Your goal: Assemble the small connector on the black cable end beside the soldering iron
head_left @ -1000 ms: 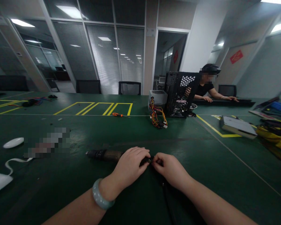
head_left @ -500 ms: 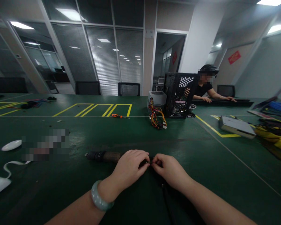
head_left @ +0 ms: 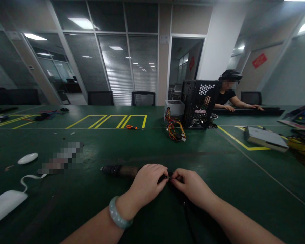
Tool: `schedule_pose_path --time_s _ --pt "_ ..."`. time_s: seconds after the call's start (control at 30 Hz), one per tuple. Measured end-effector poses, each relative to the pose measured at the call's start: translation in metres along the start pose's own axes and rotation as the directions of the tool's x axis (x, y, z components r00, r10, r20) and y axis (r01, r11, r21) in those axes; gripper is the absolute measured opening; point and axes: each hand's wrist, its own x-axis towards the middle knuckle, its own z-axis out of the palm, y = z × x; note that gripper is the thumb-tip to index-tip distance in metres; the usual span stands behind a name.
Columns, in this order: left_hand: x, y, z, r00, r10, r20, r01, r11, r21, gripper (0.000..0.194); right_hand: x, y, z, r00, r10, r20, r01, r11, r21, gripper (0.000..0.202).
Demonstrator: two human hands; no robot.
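Note:
Near the middle of the green table [head_left: 96, 200], my left hand [head_left: 150, 179] rests over the end of a dark cylindrical tool [head_left: 124, 170] lying on its side, its narrow tip to the left. The fingers of that hand are pinched together. My right hand [head_left: 189, 184] is closed in a pinch just to the right, its fingertips almost meeting the left ones. Between them shows a tiny dark piece with a bright spot, too small to name. A thin black cable [head_left: 189, 217] runs from under my right hand toward the bottom edge.
Behind stand a black computer case [head_left: 201, 103] and a power supply [head_left: 175, 108] with coloured wires. An orange screwdriver [head_left: 132, 127], a silver box [head_left: 265, 137], a white adapter [head_left: 6, 205] and a white mouse [head_left: 27, 158] lie around. A person [head_left: 230, 95] works at the back right.
The whole view has shifted, so the scene sits farther right and slightly lower. Both hands keep nearly the same pose beside the tool.

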Motion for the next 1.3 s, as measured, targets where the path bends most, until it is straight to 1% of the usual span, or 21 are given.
schedule_pose_path --time_s 0.23,0.33,0.43,0.6,0.83,1.07,1.13,1.23,1.3 --pt "0.0003 -0.0026 -0.0005 0.999 0.040 -0.008 -0.040 0.999 -0.022 0.010 0.0012 0.0013 0.0013 1.000 -0.010 -0.016 0.010 1.000 0.003 0.009" --pt "0.0009 -0.0028 0.0005 0.999 0.042 -0.011 -0.042 0.999 -0.016 0.015 0.0007 0.0010 0.0007 1.000 -0.003 -0.016 0.003 1.000 -0.003 0.009" --pt "0.0012 -0.0016 0.0010 1.000 0.013 -0.016 -0.013 1.000 -0.007 0.021 0.0006 0.0015 0.0008 1.000 0.002 -0.009 -0.002 1.000 -0.007 0.010" --pt "0.0010 -0.0006 0.0011 1.000 0.009 0.002 -0.009 1.000 0.016 0.010 0.0012 0.0015 0.0013 1.000 -0.003 -0.011 0.003 1.000 0.001 0.010" --pt "0.0023 -0.0001 -0.0001 0.999 0.035 0.025 -0.035 0.999 0.029 0.016 0.0003 0.0002 -0.0003 1.000 -0.007 -0.013 0.007 1.000 -0.010 0.009" --pt "0.0017 -0.0024 0.0019 0.999 0.031 0.019 -0.032 0.999 0.010 0.009 -0.0001 0.0006 0.0002 1.000 -0.027 -0.007 0.027 1.000 0.000 0.010" --pt "0.0017 -0.0027 0.0023 0.999 0.034 0.017 -0.034 0.999 0.009 0.011 0.0001 0.0005 -0.0001 1.000 -0.026 -0.015 0.026 1.000 -0.006 0.010" --pt "0.0022 -0.0020 0.0018 1.000 0.020 0.011 -0.020 1.000 0.012 0.019 0.0002 0.0004 0.0000 1.000 -0.011 -0.017 0.011 1.000 -0.011 0.010" --pt "0.0025 -0.0015 0.0014 1.000 0.007 0.015 -0.007 1.000 0.014 0.019 -0.0001 0.0005 0.0003 1.000 -0.006 -0.018 0.006 1.000 -0.015 0.010"
